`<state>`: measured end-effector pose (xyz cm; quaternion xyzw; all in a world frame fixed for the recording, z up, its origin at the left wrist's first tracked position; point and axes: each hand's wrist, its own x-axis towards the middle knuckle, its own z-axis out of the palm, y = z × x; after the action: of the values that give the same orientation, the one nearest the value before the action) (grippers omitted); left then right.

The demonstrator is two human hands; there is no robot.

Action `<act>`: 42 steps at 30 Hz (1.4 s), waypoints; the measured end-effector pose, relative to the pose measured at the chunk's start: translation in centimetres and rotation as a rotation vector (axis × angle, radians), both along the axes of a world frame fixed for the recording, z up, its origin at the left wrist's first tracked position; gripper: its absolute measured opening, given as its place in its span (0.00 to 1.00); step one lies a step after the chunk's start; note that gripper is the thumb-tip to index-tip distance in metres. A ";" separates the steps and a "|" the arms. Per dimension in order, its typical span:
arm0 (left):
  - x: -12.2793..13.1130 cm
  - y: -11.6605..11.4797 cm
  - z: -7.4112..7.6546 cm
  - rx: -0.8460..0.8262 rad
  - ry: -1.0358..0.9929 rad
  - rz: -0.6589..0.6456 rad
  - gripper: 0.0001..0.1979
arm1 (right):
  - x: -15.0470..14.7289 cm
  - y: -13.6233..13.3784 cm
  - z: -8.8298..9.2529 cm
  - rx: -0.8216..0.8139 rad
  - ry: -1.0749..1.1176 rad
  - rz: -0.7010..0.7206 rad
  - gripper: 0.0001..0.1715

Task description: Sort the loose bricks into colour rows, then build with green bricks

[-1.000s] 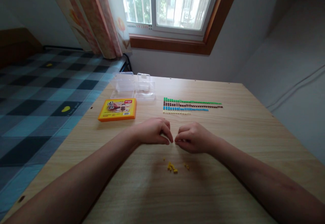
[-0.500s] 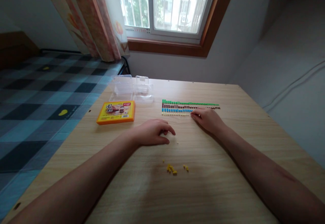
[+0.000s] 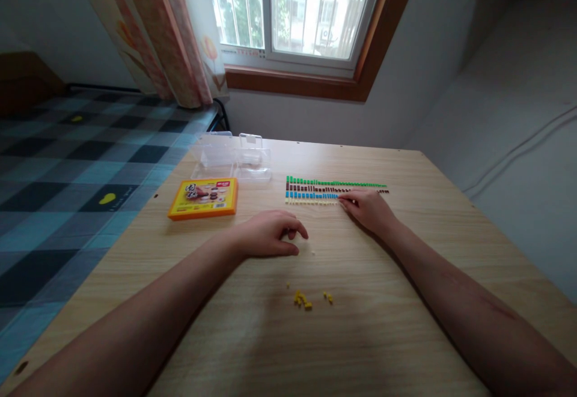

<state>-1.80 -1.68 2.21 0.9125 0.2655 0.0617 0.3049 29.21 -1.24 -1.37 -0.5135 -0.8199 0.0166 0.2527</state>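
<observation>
Watching remotely, I see the right hand, fingers pressed together, touching the 9-to-3 pale bead row at its 3 o'clock end.

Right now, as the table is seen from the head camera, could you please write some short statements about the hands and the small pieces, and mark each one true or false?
1. The right hand has its fingertips at the rows of small pieces. True.
2. The left hand holds the orange box. False: it rests on the table, apart from the box.
3. The green row is the row farthest from the person. True.
4. The loose yellow pieces lie inside the clear case. False: they lie on the bare table, nearer the person than both hands.
</observation>
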 end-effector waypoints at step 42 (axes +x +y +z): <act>-0.1 -0.3 -0.4 0.014 -0.081 -0.056 0.08 | -5.2 -4.8 1.3 -0.280 0.179 0.612 0.08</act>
<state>-1.86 -2.00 1.82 0.9184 0.2269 0.0918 0.3108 23.97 -6.08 -0.07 -0.2701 -0.9003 0.2487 0.2340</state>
